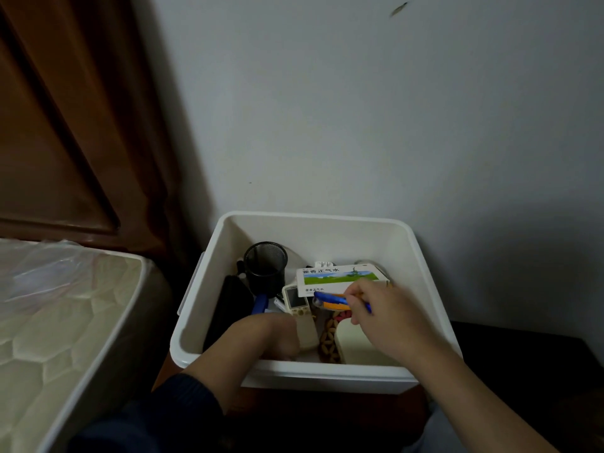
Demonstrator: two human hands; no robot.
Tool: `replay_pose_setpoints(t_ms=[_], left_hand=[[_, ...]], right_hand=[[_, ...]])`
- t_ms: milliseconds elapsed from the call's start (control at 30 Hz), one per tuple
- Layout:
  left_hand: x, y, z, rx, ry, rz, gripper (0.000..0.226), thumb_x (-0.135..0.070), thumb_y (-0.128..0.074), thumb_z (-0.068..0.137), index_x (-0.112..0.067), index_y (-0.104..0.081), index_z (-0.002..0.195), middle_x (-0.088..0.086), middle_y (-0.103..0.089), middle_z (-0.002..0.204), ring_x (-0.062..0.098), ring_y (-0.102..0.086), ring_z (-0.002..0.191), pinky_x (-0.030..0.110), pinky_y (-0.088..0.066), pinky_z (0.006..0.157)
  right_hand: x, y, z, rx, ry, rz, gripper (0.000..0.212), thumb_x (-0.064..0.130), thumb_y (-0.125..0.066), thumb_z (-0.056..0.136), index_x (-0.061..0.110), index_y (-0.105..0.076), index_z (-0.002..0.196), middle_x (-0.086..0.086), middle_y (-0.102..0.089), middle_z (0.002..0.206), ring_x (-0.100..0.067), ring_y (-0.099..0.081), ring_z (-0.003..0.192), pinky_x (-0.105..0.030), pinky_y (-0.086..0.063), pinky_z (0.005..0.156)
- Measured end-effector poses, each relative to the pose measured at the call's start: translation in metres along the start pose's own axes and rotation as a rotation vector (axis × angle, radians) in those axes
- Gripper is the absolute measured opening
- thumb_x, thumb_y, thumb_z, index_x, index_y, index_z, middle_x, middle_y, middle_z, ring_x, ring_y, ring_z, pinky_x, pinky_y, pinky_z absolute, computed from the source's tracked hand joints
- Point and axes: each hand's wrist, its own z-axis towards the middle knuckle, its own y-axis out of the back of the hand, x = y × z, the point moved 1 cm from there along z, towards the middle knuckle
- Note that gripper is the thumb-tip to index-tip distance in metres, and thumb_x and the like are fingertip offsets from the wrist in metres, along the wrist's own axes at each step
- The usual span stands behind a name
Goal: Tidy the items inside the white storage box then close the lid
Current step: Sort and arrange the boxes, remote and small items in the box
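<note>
Blue pen [330, 299]: pinched by right hand [385, 317], long axis left-right, tip toward mesh cup [265, 263] at upper left. Left hand [277, 335]: grip indeterminable, low in white storage box [327, 371].

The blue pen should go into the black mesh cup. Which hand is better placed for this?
Probably the right hand: it already pinches the blue pen over the white box. The black mesh cup stands upright nearby. The left hand is low among other items.
</note>
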Motion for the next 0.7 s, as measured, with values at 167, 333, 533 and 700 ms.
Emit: replay_pose_setpoints(t_ms=[167,333,533,700], left_hand=[[0.004,0.000,-0.002,-0.049,0.001,0.007,0.031,-0.014,-0.050,0.103,-0.005,-0.065,0.129,0.013,-0.065,0.134,0.028,-0.063,0.116,0.027,-0.040,0.080],[0.006,-0.001,0.012,0.188,-0.006,-0.049,0.046,-0.031,-0.054,0.103,-0.009,-0.059,0.144,0.012,-0.055,0.151,0.030,-0.053,0.136,0.041,-0.043,0.113],[0.003,0.000,0.015,0.298,0.050,-0.072,0.056,-0.036,-0.055,0.105,-0.014,-0.046,0.156,0.010,-0.041,0.163,0.032,-0.041,0.147,0.044,-0.035,0.120],[-0.001,0.002,0.009,0.276,0.072,-0.087,0.058,-0.037,-0.057,0.104,-0.011,-0.045,0.155,0.012,-0.043,0.161,0.031,-0.044,0.145,0.040,-0.036,0.114]], right_hand=[[-0.009,-0.010,0.010,0.010,-0.014,0.062,0.007,0.042,-0.053,0.106,0.042,-0.060,0.106,0.020,-0.073,0.088,0.004,-0.065,0.082,-0.027,-0.055,0.071],[-0.015,-0.016,0.015,0.035,-0.033,0.094,0.006,0.046,-0.054,0.105,0.046,-0.060,0.104,0.022,-0.072,0.084,0.005,-0.066,0.083,-0.023,-0.054,0.070],[-0.018,-0.017,0.016,0.054,-0.050,0.201,0.006,0.043,-0.058,0.104,0.044,-0.062,0.101,0.021,-0.074,0.083,0.013,-0.066,0.082,-0.020,-0.050,0.067],[-0.018,-0.018,0.016,0.074,-0.037,0.257,0.007,0.039,-0.059,0.105,0.043,-0.063,0.100,0.018,-0.074,0.091,0.017,-0.066,0.086,-0.018,-0.051,0.072]])
